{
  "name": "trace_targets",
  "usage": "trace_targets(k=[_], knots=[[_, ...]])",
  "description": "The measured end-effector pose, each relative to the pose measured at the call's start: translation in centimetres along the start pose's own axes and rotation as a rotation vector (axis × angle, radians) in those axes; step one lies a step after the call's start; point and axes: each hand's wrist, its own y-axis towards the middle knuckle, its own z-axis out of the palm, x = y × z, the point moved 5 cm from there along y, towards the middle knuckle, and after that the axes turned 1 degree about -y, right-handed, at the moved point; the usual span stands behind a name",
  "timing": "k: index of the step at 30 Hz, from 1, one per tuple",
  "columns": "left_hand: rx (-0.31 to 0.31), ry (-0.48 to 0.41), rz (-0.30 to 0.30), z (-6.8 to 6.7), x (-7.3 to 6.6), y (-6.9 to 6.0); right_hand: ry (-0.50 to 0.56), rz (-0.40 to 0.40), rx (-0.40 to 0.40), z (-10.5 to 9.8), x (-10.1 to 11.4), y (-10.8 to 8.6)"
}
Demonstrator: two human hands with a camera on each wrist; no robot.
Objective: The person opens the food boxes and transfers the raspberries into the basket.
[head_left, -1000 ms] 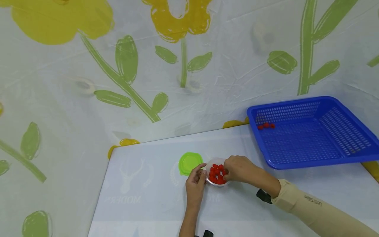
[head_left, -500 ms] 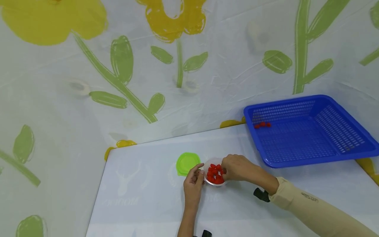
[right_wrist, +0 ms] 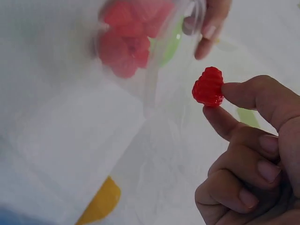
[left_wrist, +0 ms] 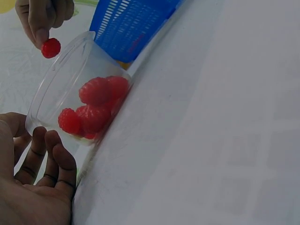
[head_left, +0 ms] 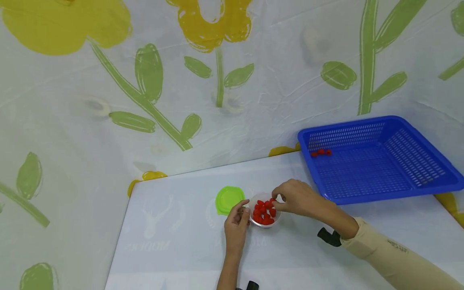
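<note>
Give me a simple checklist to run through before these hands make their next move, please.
1. Right hand's grip: ok; it pinches one red berry.
2. Left hand's grip: cannot tell; it is at the edge of the clear bowl, but whether it pinches or merely touches is unclear.
3. Bowl upright: ok; it stands on the white table.
4. Bowl uncovered: ok; the green lid lies beside it.
5. Red pieces all together: not ok; several berries sit in the bowl, a few red pieces in the blue basket.

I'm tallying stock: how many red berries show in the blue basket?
3, in the far left corner of the blue basket: left berry by the side wall, middle berry next, right berry last. More may be hidden.
</note>
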Motion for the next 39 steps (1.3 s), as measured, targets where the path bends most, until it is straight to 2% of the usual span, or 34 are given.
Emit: trace_targets(k=[5,13,19,23,29,34,39], knots=[[-0.006,-0.003,-0.003,-0.1,0.0,-0.1,0.020,-0.007,-0.033,-2.1,-0.8,-0.6],[-0.007,0.001,-0.013,-0.1,0.3,0.0,0.030,-0.023,-0.163,-6.0,-3.0,-1.2],[-0.004,0.017,-0.012,-0.1,0.3,0.0,0.045,0.033,-0.207,-8.6,-5.3,-1.3],[-0.006,0.006,-0.020,-0.1,0.3,0.0,0.015,0.061,-0.228,-10.0,-7.0,-1.2],[-0.008,0.003,-0.026,-0.1,0.3,0.0,-0.012,0.105,-0.225,-11.4,-9.6,-1.0],[-0.008,0.001,-0.033,0.0,0.2,0.0,-0.015,0.175,-0.209,-11.9,-12.0,-0.8],[-0.009,0.006,-0.040,0.0,0.4,0.1,-0.022,0.210,-0.202,-12.2,-14.3,-0.6]])
